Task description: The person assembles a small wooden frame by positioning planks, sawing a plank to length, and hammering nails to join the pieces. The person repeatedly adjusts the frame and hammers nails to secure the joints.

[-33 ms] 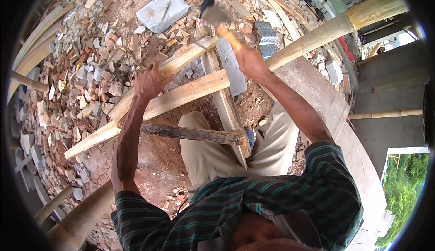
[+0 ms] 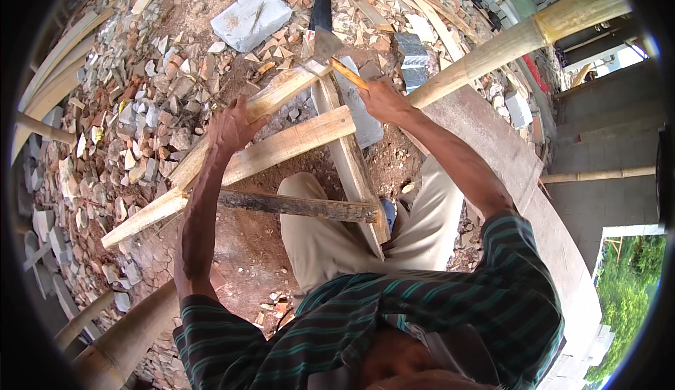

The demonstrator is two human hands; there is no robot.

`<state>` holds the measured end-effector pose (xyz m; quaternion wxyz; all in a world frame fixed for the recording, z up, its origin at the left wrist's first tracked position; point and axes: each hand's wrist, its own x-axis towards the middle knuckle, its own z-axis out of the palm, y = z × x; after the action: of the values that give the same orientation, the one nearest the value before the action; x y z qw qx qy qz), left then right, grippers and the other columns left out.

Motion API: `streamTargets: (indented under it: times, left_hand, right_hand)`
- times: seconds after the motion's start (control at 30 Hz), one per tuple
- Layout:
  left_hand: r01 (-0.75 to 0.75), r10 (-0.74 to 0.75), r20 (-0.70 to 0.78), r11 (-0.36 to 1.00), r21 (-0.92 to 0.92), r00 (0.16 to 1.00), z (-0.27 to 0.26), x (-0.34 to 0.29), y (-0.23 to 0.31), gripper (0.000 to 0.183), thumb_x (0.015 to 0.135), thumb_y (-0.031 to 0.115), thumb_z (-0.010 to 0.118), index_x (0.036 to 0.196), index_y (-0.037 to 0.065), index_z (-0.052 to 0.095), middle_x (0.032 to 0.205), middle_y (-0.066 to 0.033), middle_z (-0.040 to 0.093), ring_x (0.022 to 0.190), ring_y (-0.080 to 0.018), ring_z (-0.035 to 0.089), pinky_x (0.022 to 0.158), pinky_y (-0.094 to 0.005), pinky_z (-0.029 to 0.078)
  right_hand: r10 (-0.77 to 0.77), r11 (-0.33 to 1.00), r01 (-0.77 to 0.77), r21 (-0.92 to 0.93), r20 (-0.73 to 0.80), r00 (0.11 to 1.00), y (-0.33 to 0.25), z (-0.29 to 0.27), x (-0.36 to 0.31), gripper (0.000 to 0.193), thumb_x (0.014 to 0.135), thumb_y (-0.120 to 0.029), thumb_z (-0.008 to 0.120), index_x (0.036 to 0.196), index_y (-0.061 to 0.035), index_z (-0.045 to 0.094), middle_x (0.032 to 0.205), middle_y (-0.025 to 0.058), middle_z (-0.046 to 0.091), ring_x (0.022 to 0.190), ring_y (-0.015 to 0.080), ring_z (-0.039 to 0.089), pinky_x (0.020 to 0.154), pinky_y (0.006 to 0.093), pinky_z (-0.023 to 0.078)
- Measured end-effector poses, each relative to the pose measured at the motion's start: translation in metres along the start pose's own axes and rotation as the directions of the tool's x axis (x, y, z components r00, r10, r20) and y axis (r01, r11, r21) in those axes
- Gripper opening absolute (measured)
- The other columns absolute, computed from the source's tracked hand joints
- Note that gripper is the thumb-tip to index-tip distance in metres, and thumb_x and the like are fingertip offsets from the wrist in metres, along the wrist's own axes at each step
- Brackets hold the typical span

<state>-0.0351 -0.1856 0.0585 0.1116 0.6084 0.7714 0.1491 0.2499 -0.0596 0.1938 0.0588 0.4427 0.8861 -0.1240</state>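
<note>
My left hand is closed round a pale timber piece, which slants up to the right. My right hand grips the wooden handle of a hatchet. Its grey blade is at the timber's upper right end, seemingly touching it. Under that end runs a longer wood piece, reaching back between my legs. A second pale plank rests across it, below the held timber. Nearer me, a dark weathered strip lies across over one knee.
Broken brick and stone rubble covers the left side. Ahead lie a pale block and a long black tool. A bamboo pole crosses at the right, above a flat slab. Another bamboo pole stands at lower left.
The hatchet head has swung down and slightly left to the timber's end, and its blade is less blurred. My right hand has shifted slightly left. My left hand keeps its hold.
</note>
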Motion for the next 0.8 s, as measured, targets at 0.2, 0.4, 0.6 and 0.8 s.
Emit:
streamTargets:
  times: [0.2, 0.4, 0.6, 0.8]
  left_hand:
    - [0.025, -0.026, 0.011, 0.998, 0.059, 1.0, 0.001, -0.003, 0.0, 0.081, 0.08, 0.061, 0.067, 0.137, 0.007, 0.047, 0.109, -0.0212, 0.069, 0.088, -0.0401, 0.069, 0.072, -0.0502, 0.055]
    - [0.02, -0.02, 0.016, 0.999, 0.029, 1.0, -0.002, 0.002, 0.001, 0.078, 0.081, 0.059, 0.068, 0.135, 0.006, 0.048, 0.11, -0.0215, 0.068, 0.09, -0.0402, 0.069, 0.074, -0.0517, 0.055]
    - [-0.006, 0.008, -0.017, 0.997, 0.08, 1.0, -0.004, -0.003, 0.001, 0.076, 0.082, 0.059, 0.067, 0.133, 0.006, 0.047, 0.116, -0.0213, 0.066, 0.091, -0.0405, 0.069, 0.073, -0.0525, 0.054]
    - [0.035, -0.036, 0.011, 0.997, 0.065, 0.999, 0.002, 0.0, -0.001, 0.074, 0.082, 0.058, 0.067, 0.13, 0.006, 0.049, 0.115, -0.0209, 0.066, 0.091, -0.0407, 0.069, 0.072, -0.0521, 0.054]
  right_hand:
    - [-0.038, 0.963, 0.135, 0.232, -0.38, 0.924, 0.047, 0.018, 0.006, 0.034, 0.104, -0.031, 0.047, 0.088, -0.0008, 0.051, 0.061, 0.01, 0.053, 0.048, 0.0177, 0.053, 0.041, 0.0359, 0.043]
    - [0.199, 0.67, 0.292, 0.683, -0.543, 0.816, 0.034, -0.012, 0.035, 0.031, 0.105, -0.032, 0.045, 0.088, -0.0063, 0.049, 0.061, -0.0003, 0.045, 0.044, 0.0125, 0.041, 0.039, 0.0269, 0.038]
    - [0.166, 0.775, -0.286, 0.563, 0.256, 0.952, 0.047, -0.031, 0.019, 0.035, 0.105, -0.039, 0.042, 0.087, -0.0097, 0.05, 0.063, -0.0025, 0.044, 0.046, 0.0073, 0.041, 0.037, 0.0231, 0.035]
    - [0.433, 0.295, 0.626, 0.722, -0.685, 0.586, 0.028, -0.049, 0.022, 0.041, 0.107, -0.037, 0.038, 0.083, -0.006, 0.051, 0.057, -0.0005, 0.046, 0.041, 0.008, 0.038, 0.034, 0.0263, 0.034]
